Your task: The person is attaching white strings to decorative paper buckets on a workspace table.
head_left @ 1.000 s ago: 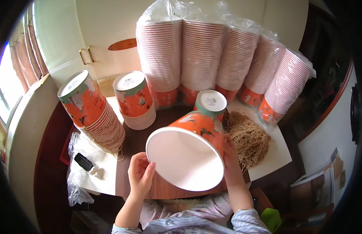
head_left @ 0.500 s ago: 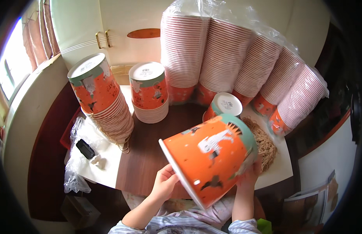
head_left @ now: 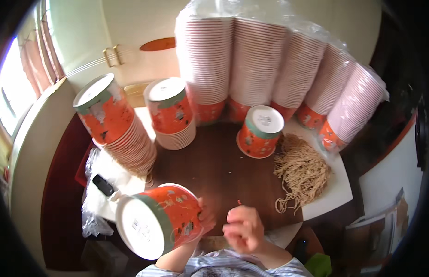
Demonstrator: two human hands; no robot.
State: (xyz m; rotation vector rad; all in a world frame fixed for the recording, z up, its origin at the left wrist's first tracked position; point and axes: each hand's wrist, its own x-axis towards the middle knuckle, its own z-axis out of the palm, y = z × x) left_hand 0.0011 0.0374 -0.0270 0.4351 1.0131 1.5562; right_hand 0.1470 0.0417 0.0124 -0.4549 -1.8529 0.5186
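Note:
My left hand (head_left: 206, 217) holds an orange paper bucket (head_left: 179, 214) by its side near the rim. It is tipped over, its white base facing left and toward me, its green band round the base. To the right of it my right hand (head_left: 244, 229) is raised above the table's front, fingers loosely bent and apart, with nothing visible in them. A tiny red bit (head_left: 239, 202) shows just beyond its fingertips. Further back a matching bucket (head_left: 258, 138) stands upside down, beside a heap of tan twine (head_left: 304, 171).
Upside-down bucket stacks stand at the left: a tall one (head_left: 110, 120) with twine around its lower part, and a shorter one (head_left: 170, 115). Several plastic-wrapped bucket stacks (head_left: 207, 64) line the back right. A black device (head_left: 103, 184) lies near clear plastic (head_left: 92, 217) on the left.
The bucket has moved left and turned so its base faces left. My right hand has let go of it. The twine and the standing bucket behind are now uncovered.

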